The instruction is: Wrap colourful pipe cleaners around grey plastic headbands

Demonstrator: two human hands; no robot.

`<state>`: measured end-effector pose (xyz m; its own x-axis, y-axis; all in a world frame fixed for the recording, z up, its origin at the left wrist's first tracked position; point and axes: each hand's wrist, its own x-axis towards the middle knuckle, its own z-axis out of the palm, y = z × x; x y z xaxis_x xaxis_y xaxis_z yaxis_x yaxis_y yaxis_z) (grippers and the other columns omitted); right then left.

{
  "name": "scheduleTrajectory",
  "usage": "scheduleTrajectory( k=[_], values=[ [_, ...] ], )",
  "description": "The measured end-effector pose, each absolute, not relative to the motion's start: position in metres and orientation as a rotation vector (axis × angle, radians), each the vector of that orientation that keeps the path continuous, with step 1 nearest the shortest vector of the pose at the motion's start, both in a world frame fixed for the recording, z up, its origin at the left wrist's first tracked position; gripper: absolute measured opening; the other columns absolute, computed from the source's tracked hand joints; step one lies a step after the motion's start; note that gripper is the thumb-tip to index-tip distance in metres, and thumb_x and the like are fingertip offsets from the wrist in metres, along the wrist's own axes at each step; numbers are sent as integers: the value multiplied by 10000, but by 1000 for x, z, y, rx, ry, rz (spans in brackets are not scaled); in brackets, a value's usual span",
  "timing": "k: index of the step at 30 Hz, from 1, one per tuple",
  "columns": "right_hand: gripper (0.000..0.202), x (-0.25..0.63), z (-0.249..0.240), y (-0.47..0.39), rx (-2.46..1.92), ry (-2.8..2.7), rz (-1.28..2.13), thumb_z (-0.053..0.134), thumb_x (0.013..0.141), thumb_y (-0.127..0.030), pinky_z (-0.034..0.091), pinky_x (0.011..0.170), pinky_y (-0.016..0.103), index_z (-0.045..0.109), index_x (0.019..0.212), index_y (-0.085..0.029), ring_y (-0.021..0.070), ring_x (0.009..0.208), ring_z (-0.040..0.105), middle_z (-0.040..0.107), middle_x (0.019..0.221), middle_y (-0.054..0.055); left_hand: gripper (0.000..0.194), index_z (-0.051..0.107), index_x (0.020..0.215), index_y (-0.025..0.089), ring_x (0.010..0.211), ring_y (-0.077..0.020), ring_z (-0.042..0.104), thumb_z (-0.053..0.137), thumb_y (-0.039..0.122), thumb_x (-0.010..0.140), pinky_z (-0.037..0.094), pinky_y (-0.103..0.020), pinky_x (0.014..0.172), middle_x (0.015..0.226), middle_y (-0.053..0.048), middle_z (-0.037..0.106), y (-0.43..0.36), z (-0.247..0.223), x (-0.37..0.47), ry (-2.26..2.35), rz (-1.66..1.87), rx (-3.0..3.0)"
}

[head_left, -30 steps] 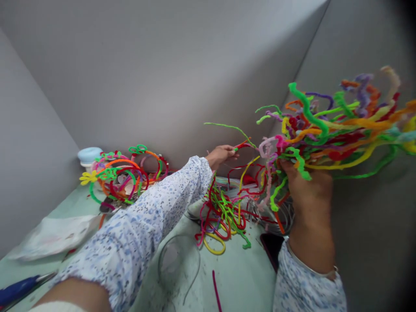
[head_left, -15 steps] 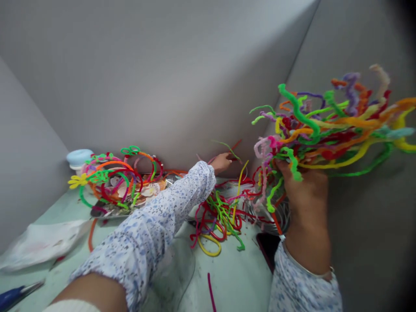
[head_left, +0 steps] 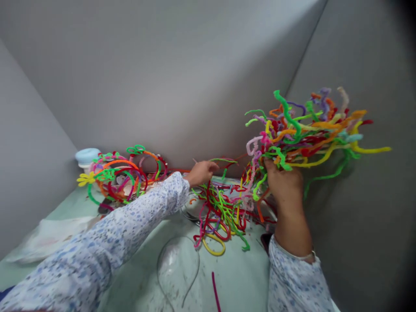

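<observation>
My right hand (head_left: 286, 184) is closed around a big bunch of pipe cleaners (head_left: 312, 134) in many colours, held up beside the right wall. Some pink and green strands hang below it. My left hand (head_left: 202, 172) is over the back of the pile, fingers pinched together. A red pipe cleaner (head_left: 208, 195) runs from its fingertips down into the loose pile of pipe cleaners (head_left: 224, 206), mostly green and red. Nearer me lie a thin headband (head_left: 158, 264) and a single dark magenta pipe cleaner (head_left: 216, 290).
Several headbands wrapped in coloured pipe cleaners (head_left: 121, 173) rest at the back left, by a jar with a light blue lid (head_left: 87, 154). A white plastic bag (head_left: 52, 236) lies at left. A dark phone-like object (head_left: 265, 242) is partly under my right wrist. Grey walls enclose the table.
My left hand has drawn back toward the left and down from the back wall. My right hand, with its bunch, has shifted left. The thin headband now shows more fully.
</observation>
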<state>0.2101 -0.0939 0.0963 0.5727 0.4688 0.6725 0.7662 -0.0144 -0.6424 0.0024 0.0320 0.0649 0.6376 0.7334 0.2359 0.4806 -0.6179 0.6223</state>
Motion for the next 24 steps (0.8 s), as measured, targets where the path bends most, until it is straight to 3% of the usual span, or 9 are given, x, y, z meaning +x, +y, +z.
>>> scheduleTrajectory(
  k=[2,5,9,11,14,16,20,24],
  values=[
    [307,208,99,-93,-1740,-1047,-386,521,807,-392,430,911,485,698,793,-141,313,978,632,708,836,146,428,684,1041,191,1118,-244,547,575,67,646,331,-375,1021,1148,-75,663,13,59,-2,849,581,2465],
    [313,208,105,-96,-1726,-1118,-562,508,808,-369,362,990,495,706,874,-136,310,1098,571,703,945,155,626,562,1229,179,1223,-302,449,650,144,610,263,-444,1046,1299,-126,559,-11,43,-2,494,258,2954],
    [375,212,102,-96,-1744,-1160,-721,526,792,-364,365,988,479,701,982,-92,316,1112,553,691,1028,175,714,463,1300,121,1202,-330,433,669,235,626,246,-477,1025,1252,-173,562,-28,24,2,420,205,3156],
    [375,214,96,-94,-1851,-1208,-707,527,799,-362,386,955,470,710,935,-64,323,1036,588,701,958,189,623,505,1242,103,1091,-322,496,651,245,653,275,-482,984,1123,-175,612,-31,20,2,500,213,3202],
    [391,216,85,-88,-2002,-1250,-639,536,807,-386,428,872,429,718,787,-40,328,904,623,696,803,209,295,626,984,126,954,-289,535,594,212,703,308,-458,929,938,-141,638,-31,21,1,592,237,3235],
    [387,215,80,-85,-2034,-1239,-620,558,794,-394,446,807,397,713,797,-39,323,869,624,688,831,219,175,638,859,146,934,-275,534,577,182,699,311,-443,921,889,-123,633,-31,23,-3,587,269,3236],
    [348,211,78,-84,-2050,-1225,-593,580,782,-356,438,772,369,675,936,-58,311,896,605,657,971,221,231,622,868,164,963,-267,531,606,170,638,305,-426,946,919,-102,636,-30,32,-16,521,318,3169],
    [346,210,77,-82,-2057,-1245,-584,591,785,-324,422,773,364,616,1029,-80,300,916,587,635,994,190,224,602,907,175,989,-230,546,555,140,691,313,-388,965,972,-81,647,-26,49,-32,477,423,3041]
  ],
)
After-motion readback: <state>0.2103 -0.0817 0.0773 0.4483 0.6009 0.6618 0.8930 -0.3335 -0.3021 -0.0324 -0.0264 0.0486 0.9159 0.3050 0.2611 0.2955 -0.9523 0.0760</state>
